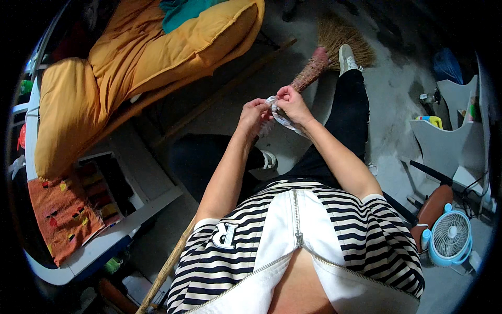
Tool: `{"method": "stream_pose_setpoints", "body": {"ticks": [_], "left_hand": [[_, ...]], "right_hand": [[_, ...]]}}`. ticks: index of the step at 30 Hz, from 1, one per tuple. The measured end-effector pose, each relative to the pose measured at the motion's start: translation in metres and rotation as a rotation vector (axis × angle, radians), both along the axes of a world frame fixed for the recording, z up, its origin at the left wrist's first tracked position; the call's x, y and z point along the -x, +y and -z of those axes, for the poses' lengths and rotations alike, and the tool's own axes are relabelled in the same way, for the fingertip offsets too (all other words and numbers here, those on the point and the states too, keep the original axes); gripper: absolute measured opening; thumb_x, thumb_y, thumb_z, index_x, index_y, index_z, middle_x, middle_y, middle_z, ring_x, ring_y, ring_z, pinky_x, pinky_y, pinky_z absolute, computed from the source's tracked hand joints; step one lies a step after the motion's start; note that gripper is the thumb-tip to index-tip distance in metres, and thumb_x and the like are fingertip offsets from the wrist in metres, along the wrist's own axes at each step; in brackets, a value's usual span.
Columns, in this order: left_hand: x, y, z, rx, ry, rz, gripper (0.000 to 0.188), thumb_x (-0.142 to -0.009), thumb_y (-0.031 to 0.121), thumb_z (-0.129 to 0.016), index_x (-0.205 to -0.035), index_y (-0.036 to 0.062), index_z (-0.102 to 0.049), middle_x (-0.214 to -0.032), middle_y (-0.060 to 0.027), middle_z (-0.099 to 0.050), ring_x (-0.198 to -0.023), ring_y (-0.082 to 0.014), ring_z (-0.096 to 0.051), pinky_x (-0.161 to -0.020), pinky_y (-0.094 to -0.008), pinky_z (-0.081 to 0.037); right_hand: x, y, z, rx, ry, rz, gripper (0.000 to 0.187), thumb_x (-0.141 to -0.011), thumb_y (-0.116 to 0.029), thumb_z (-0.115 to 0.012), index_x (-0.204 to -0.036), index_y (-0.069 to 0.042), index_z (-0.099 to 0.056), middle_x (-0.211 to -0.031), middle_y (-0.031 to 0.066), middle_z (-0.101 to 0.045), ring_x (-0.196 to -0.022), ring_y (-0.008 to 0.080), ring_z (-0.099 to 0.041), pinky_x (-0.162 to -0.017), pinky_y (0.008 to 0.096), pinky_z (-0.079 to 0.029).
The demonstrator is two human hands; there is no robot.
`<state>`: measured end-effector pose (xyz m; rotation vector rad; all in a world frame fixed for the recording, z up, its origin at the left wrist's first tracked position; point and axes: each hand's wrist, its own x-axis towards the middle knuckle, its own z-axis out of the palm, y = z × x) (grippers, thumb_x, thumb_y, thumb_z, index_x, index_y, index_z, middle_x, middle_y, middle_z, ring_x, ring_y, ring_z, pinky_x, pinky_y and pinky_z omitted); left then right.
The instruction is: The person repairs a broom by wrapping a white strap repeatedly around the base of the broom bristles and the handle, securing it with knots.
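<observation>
2 hands, left [253, 116] and right [293, 104], pinch a white strip [282, 118] between them above the broom [324, 57].

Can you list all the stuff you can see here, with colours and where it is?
broom: one, straw-brown bristles with a pinkish wrapped neck, on the grey floor ahead, its wooden stick running down to the lower left
strip of cloth or plastic: one, white, held between both hands at the broom's neck
cushion: one, big, orange-yellow, upper left
teal cloth: one, on top of the cushion
towel: one, orange with coloured spots, left
fan: one, small, light blue, lower right
shoes: two, white, one by the bristles, one nearer the middle
left hand: one, pinching the strip
right hand: one, pinching the strip
</observation>
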<state>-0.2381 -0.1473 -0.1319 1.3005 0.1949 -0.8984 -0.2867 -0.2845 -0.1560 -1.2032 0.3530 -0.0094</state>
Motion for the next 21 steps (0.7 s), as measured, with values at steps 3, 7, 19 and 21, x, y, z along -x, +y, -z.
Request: {"method": "stream_pose_setpoints", "body": {"ticks": [3, 7, 19, 21], "left_hand": [[-0.002, 0.003, 0.003, 0.097, 0.112, -0.025, 0.005, -0.081, 0.003, -0.050, -0.085, 0.0009, -0.052, -0.069, -0.0061, -0.054, -0.056, -0.0128, -0.052, -0.049, -0.0239, -0.044], [-0.006, 0.008, -0.004, 0.121, 0.145, 0.112, 0.004, -0.082, 0.004, -0.049, -0.085, 0.0011, -0.050, -0.071, -0.0079, -0.055, -0.057, -0.0145, -0.055, -0.050, -0.0239, -0.049], [0.014, -0.001, -0.013, 0.254, 0.224, -0.067, 0.017, -0.084, 0.009, -0.054, -0.098, -0.0012, -0.051, -0.089, -0.0121, -0.059, -0.080, -0.0192, -0.061, -0.074, -0.0291, -0.053], [0.015, -0.002, -0.008, 0.294, 0.209, -0.079, 0.018, -0.084, 0.009, -0.054, -0.099, -0.0012, -0.052, -0.088, -0.0119, -0.059, -0.079, -0.0188, -0.061, -0.074, -0.0290, -0.052]], "right_hand": [[0.000, -0.002, -0.002, -0.070, 0.051, -0.054, 0.022, -0.073, 0.002, -0.052, -0.094, -0.003, -0.046, -0.081, 0.0052, -0.054, -0.070, 0.0120, -0.052, -0.063, 0.0249, -0.045], [0.006, -0.008, -0.010, -0.219, 0.146, -0.069, 0.025, -0.074, 0.000, -0.052, -0.099, -0.002, -0.046, -0.085, 0.0055, -0.053, -0.077, 0.0131, -0.053, -0.070, 0.0260, -0.044], [0.014, -0.008, -0.017, -0.455, 0.054, -0.006, 0.033, -0.078, 0.001, -0.049, -0.109, -0.005, -0.039, -0.091, 0.0074, -0.055, -0.079, 0.0150, -0.055, -0.071, 0.0255, -0.047], [0.013, -0.006, -0.011, -0.444, 0.020, 0.047, 0.032, -0.078, 0.001, -0.050, -0.108, -0.004, -0.040, -0.091, 0.0074, -0.055, -0.077, 0.0147, -0.055, -0.067, 0.0248, -0.048]]}}
